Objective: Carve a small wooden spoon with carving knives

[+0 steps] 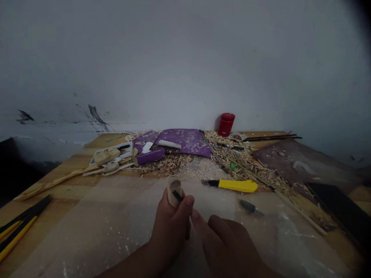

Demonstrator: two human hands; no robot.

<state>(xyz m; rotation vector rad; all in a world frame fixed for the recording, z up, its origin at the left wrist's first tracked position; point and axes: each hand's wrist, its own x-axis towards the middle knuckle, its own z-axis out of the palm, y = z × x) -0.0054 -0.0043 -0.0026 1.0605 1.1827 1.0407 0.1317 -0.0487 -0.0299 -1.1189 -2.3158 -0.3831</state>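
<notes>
My left hand [171,227] grips a small pale wood block [174,188] upright between thumb and fingers. A short black tool tip [177,195] lies against the block's face, close to my left thumb. My right hand [226,243] sits just right of it, with curled fingers and the thumb reaching toward the block. Whether that hand holds the black tool is hidden. Below both hands is a wooden tabletop under a clear plastic sheet [87,231], dusted with fine wood chips.
A yellow utility knife [233,185] and a dark rotary bit [249,206] lie right of my hands. Wood shavings [165,166] heap behind them around a purple sheet [185,141]. A red canister [226,124] stands by the wall. Yellow-and-black tools [20,227] lie at left.
</notes>
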